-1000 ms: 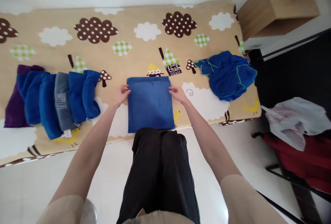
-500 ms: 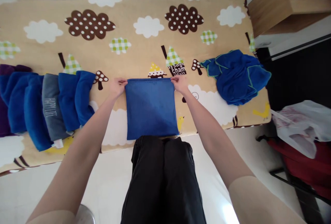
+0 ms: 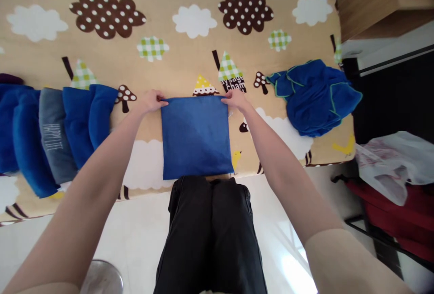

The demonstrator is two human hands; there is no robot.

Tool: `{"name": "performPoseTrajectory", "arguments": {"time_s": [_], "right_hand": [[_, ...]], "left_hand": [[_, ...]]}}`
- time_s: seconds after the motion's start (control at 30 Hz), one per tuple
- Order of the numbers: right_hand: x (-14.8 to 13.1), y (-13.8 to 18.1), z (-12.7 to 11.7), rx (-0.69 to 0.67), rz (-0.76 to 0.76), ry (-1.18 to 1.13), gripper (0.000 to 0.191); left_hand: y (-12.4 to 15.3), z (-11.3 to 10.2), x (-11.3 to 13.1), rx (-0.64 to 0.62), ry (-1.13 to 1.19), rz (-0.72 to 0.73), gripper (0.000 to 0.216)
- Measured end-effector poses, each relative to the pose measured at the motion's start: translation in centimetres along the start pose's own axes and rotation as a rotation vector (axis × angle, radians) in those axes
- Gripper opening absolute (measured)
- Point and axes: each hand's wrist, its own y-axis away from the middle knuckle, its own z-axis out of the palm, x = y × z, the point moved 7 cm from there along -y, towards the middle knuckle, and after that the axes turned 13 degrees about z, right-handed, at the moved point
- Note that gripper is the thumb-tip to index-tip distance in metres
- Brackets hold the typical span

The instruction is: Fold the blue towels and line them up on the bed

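Note:
A blue folded cloth (image 3: 195,136) lies flat at the near edge of a bed covered by a tan blanket with clouds and trees (image 3: 190,54). My left hand (image 3: 151,101) pinches the cloth's far left corner. My right hand (image 3: 235,99) pinches its far right corner. Both hands are closed on the fabric's top edge. My legs in dark trousers (image 3: 210,235) stand just below the cloth.
A row of folded blue, grey and purple cloths (image 3: 50,133) lies on the left of the bed. A crumpled blue cloth with green trim (image 3: 313,97) sits on the right. A wooden cabinet (image 3: 379,0) stands at the top right, a white plastic bag (image 3: 395,163) on red fabric at the right.
Both hands have slid up along the cloth's sides to its far corners and now grip the top edge. The view has shifted slightly right.

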Motion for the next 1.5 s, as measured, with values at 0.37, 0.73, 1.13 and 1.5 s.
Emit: {"name": "performPoseTrajectory", "arguments": {"time_s": [0.37, 0.73, 1.13, 1.5], "right_hand": [[-0.4, -1.5, -1.7, 0.143, -0.055, -0.153, 0.029], [-5.2, 6.1, 6.5, 0.196, -0.424, 0.211, 0.07], [-3.6, 10.4, 6.7, 0.182, -0.461, 0.273, 0.073], [-1.5, 17.5, 9.7, 0.054, -0.458, 0.306, 0.067]], "left_hand": [[-1.6, -1.2, 0.0, 0.217, 0.103, -0.002, 0.034], [0.5, 4.7, 6.9, 0.354, -0.121, 0.349, 0.063], [3.5, 8.4, 9.9, 0.221, -0.081, 0.507, 0.075], [13.0, 14.1, 12.5, 0.125, -0.071, 0.506, 0.07]]}}
